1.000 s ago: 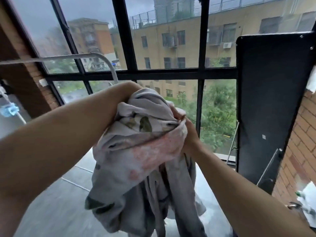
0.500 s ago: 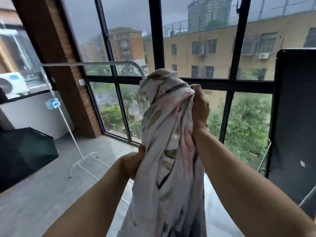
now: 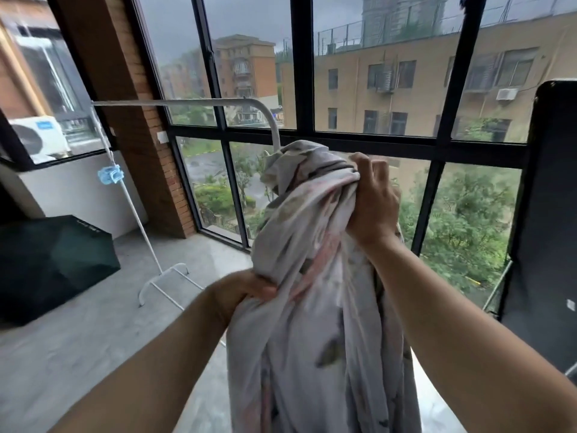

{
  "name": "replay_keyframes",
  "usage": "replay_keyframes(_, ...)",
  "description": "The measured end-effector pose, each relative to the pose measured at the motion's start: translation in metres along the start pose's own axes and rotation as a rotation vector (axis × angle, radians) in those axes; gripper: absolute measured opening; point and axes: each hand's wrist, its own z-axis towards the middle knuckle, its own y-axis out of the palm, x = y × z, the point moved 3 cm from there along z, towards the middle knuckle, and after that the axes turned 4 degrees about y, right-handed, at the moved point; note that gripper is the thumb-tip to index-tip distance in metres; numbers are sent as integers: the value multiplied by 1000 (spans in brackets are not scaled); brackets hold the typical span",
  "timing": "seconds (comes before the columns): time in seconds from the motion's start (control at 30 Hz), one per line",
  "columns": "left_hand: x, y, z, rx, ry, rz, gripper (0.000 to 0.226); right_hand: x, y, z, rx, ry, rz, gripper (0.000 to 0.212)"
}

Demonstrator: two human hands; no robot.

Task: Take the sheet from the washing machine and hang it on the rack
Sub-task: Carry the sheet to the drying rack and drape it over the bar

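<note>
A bunched pale sheet (image 3: 315, 276) with a pink and green leaf print hangs in front of me, reaching down past the bottom of the view. My right hand (image 3: 373, 201) grips its upper part at window height. Lower down, my left hand (image 3: 242, 289) grips the sheet's left edge. The white metal rack (image 3: 187, 102) stands behind and to the left, its top bar bare and running along the windows. The rack's right post is partly hidden by the sheet. No washing machine is in view.
A blue clip (image 3: 110, 175) hangs on the rack's left post. A dark green box (image 3: 53, 260) lies on the grey floor at the left. A black panel (image 3: 549, 214) stands at the right. Tall black-framed windows (image 3: 303, 89) close off the far side.
My view has swung left, bringing the rack's full top bar into sight. My left hand dropped from the sheet's top to lower on its left edge; the sheet now hangs longer.
</note>
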Motion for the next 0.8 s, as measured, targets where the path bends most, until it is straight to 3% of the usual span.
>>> replay_keyframes(0.07, 14, -3, 10, 127, -128, 89, 63, 18, 1, 0, -41, 72, -64, 73)
replay_keyframes(0.2, 57, 22, 23, 138, -234, 279, 31, 45, -3, -5, -123, 129, -180, 109)
replay_keyframes(0.27, 82, 25, 37, 186, -248, 522, 58, 54, -5, -6, -179, 215, -191, 126)
replay_keyframes(0.33, 113, 31, 52, 257, -168, 972, 72, 60, -8, -4, -251, 286, -159, 134)
replay_keyframes(0.43, 159, 54, 75, 280, -13, 1800, 21, 59, -6, -3, -416, 164, -41, 129)
replay_keyframes(0.5, 179, 67, 88, 353, 89, 2150, 13, 56, 0, -3, -564, 193, 388, 138)
replay_keyframes(0.57, 190, 78, 94, 440, 233, 2304, 10, 58, 0, -5, -672, 292, 761, 147)
replay_keyframes(0.63, 194, 79, 92, 506, 413, 2390, 16, 56, -10, -6, -751, 327, 990, 139)
replay_keyframes(0.73, 196, 75, 83, 519, 686, 2489, 28, 46, -21, -2, -805, 303, 1119, 131)
replay_keyframes(0.8, 198, 73, 80, 517, 771, 2528, 33, 36, -21, 1, -857, 297, 1127, 129)
